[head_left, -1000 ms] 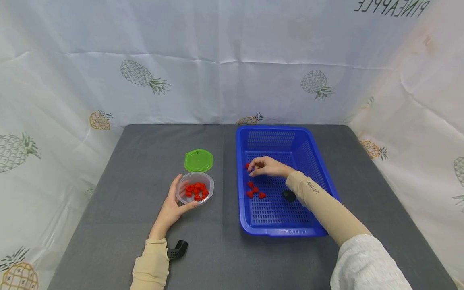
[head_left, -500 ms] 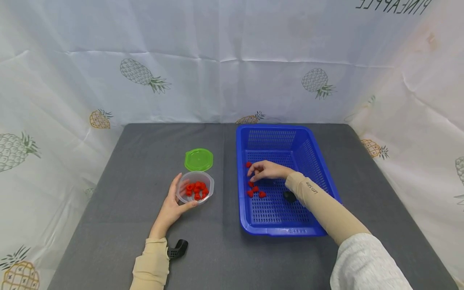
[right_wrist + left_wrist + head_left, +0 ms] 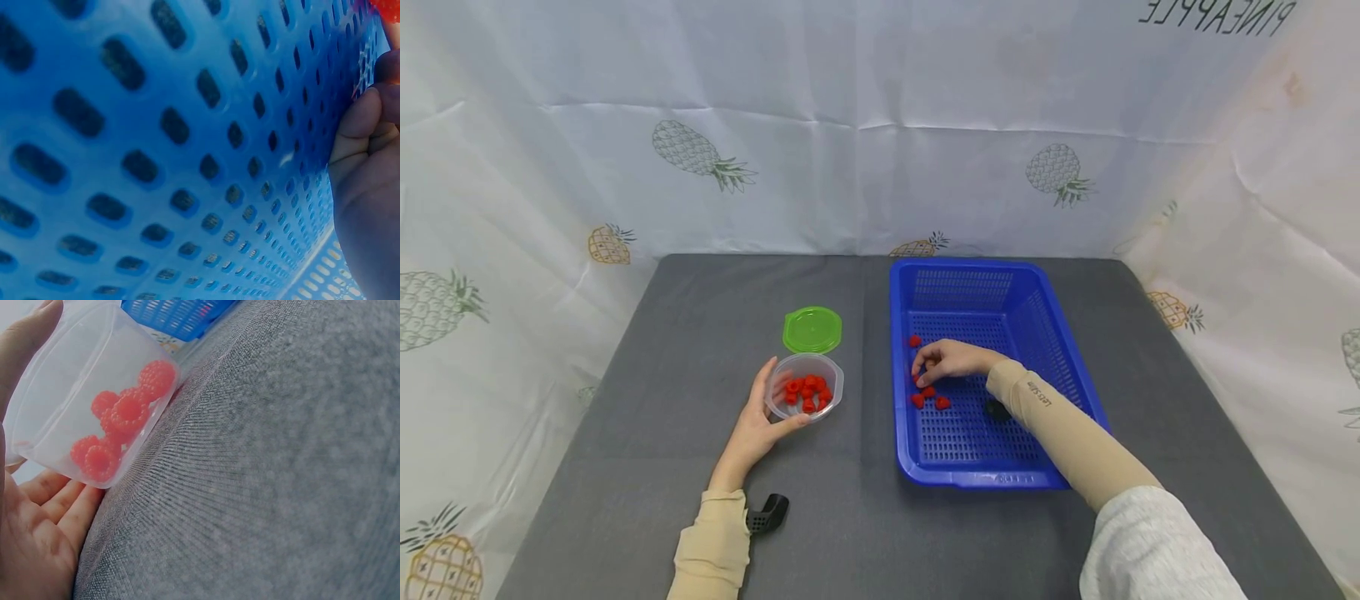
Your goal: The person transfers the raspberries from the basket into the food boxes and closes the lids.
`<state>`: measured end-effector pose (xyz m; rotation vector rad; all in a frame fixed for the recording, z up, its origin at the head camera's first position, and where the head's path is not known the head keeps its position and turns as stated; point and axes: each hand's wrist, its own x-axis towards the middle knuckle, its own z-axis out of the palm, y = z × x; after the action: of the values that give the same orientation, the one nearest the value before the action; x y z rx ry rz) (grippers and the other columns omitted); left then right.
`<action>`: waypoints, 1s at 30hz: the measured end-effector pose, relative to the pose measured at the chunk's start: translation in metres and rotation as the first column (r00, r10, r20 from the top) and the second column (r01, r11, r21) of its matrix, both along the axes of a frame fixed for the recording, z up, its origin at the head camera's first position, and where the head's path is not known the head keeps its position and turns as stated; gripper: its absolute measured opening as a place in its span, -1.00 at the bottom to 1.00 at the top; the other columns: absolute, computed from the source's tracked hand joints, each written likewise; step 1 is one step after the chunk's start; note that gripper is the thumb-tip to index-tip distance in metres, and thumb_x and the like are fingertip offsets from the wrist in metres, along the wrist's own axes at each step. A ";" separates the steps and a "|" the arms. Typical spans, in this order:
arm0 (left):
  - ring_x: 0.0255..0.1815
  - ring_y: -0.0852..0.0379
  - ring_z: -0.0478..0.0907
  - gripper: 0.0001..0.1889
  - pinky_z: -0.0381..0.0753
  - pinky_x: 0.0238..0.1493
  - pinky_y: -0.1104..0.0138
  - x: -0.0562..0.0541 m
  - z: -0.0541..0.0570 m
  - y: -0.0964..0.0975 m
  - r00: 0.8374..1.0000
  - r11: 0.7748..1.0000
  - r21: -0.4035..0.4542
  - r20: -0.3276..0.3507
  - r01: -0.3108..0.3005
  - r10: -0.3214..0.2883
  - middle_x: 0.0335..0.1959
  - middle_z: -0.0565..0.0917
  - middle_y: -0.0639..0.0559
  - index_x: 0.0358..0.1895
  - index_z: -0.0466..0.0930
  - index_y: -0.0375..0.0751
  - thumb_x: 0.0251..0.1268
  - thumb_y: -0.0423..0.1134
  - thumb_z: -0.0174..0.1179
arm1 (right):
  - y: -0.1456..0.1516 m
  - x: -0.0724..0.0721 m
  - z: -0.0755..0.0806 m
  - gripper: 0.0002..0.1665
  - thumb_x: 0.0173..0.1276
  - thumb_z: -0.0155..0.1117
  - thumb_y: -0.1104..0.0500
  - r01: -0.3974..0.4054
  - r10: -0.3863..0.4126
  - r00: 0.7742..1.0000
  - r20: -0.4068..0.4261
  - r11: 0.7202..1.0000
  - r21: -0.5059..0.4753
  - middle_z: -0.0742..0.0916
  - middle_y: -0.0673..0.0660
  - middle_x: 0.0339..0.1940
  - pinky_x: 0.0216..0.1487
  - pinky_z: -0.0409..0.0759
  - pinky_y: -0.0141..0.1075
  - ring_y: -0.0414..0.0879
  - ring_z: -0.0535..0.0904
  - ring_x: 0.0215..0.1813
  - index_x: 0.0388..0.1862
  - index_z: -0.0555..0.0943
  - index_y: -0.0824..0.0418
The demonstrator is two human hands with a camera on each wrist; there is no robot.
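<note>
On the grey cloth tabletop, the clear plastic tub — bumpy red raspberries inside — stands left of the rectangular blue plastic basket, just before the round green plastic lid. In the basket, other raspberries lie left of a roundish black object.

From my head feed I read "PINEAPPLE", mirror-reversed, in dark capitals high on the right of the white backdrop. On the beige right sleeve, near the wrist, I make out small dark lettering, "Let's Slim". The blue basket carries raised marks on its near rim, too small for me to read.
</note>
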<state>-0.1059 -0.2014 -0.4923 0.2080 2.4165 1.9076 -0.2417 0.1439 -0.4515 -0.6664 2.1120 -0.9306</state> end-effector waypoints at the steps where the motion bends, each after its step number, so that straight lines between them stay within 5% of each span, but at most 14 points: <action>1: 0.44 -0.16 0.15 0.06 0.05 0.41 0.00 0.000 0.000 0.000 1.000 1.000 -0.001 0.000 0.001 -0.001 0.41 0.20 -0.23 0.49 -0.24 0.01 0.04 -0.33 0.36 | 0.000 0.000 -0.001 -0.73 0.14 0.34 0.15 0.000 0.000 1.000 -0.004 1.000 0.008 0.46 -0.10 -0.61 -0.40 0.26 -0.43 -0.25 0.26 -0.52 -0.22 0.60 0.26; 21: 0.46 -0.16 0.10 0.04 -0.03 0.43 -0.14 0.002 -0.001 0.000 1.000 1.000 0.000 0.002 -0.004 0.004 0.42 0.21 -0.22 0.49 -0.23 0.03 0.05 -0.34 0.35 | 0.003 -0.001 0.001 -0.79 0.16 0.35 0.11 -0.025 0.025 1.000 0.015 1.000 0.000 0.44 -0.10 -0.65 -0.39 0.27 -0.44 -0.27 0.25 -0.54 -0.29 0.59 0.20; 30: 0.46 -0.16 0.10 0.04 -0.03 0.42 -0.16 0.001 0.000 0.002 1.000 1.000 0.004 0.005 -0.003 0.003 0.42 0.20 -0.22 0.49 -0.23 0.04 0.05 -0.33 0.35 | 0.008 -0.002 0.016 -0.78 0.19 0.33 0.10 0.024 -0.024 1.000 -0.011 1.000 -0.008 0.53 -0.09 -0.55 -0.28 0.35 -0.40 -0.24 0.34 -0.43 -0.27 0.60 0.20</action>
<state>-0.1044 -0.1998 -0.4925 0.1997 2.4107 1.9121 -0.2439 0.1519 -0.4359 -0.6531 2.1318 -0.9512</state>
